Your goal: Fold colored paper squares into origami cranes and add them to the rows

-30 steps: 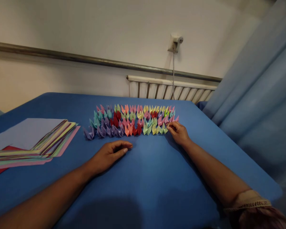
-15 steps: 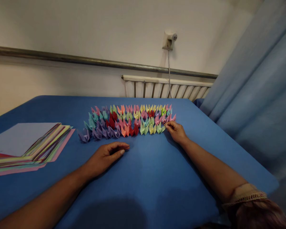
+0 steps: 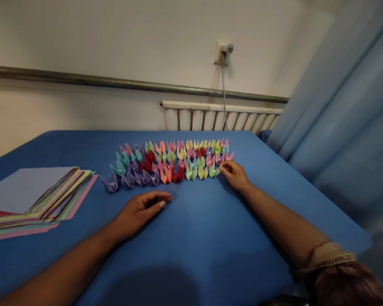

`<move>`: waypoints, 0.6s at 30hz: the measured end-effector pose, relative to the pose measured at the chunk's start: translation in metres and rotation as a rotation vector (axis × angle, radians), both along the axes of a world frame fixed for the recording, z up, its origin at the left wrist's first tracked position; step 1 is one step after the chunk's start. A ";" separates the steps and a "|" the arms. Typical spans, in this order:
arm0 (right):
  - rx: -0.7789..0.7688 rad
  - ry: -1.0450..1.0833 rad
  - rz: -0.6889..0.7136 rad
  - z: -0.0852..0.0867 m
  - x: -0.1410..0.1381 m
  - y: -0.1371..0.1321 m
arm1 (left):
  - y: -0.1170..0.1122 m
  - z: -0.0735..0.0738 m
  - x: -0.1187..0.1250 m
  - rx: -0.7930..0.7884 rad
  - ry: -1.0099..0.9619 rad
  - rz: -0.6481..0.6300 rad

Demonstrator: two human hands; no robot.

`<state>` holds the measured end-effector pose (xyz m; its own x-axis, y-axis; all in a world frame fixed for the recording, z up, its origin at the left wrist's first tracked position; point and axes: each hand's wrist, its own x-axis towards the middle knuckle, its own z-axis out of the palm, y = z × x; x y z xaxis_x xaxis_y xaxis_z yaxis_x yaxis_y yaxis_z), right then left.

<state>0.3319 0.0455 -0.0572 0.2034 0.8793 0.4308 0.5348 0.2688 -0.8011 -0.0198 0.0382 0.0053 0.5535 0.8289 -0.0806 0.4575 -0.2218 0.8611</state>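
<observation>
Rows of small folded paper cranes in purple, teal, red, pink, yellow and green stand across the middle of the blue table [image 3: 191, 238]. At the right end of the front row, my right hand [image 3: 234, 175] has its thumb and forefinger pinched on the edge of a pale green paper crane [image 3: 213, 171]. My left hand [image 3: 143, 209] rests on the table in front of the red paper crane [image 3: 178, 174] and the purple ones. Its fingers are loosely bent with the thumb apart, and it holds nothing.
A fanned stack of coloured paper sheets [image 3: 35, 191] lies at the left. Behind the table are a metal rail [image 3: 115, 85], a white radiator [image 3: 210, 111] and a wall socket [image 3: 221, 53] with a hanging cord. A blue curtain [image 3: 338, 119] hangs at the right.
The view has shifted slightly. Both hands and the cranes keep their places, with the right hand still at the pale green crane.
</observation>
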 end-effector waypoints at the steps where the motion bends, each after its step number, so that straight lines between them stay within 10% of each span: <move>1: -0.007 0.010 0.001 0.000 -0.001 -0.001 | 0.000 0.001 0.000 0.002 0.004 0.002; 13: 0.049 0.096 -0.261 0.021 -0.002 -0.019 | 0.002 -0.004 -0.002 0.052 0.012 -0.039; 18: -0.011 0.155 -0.143 0.034 -0.053 -0.044 | -0.002 -0.002 0.002 0.096 0.015 -0.082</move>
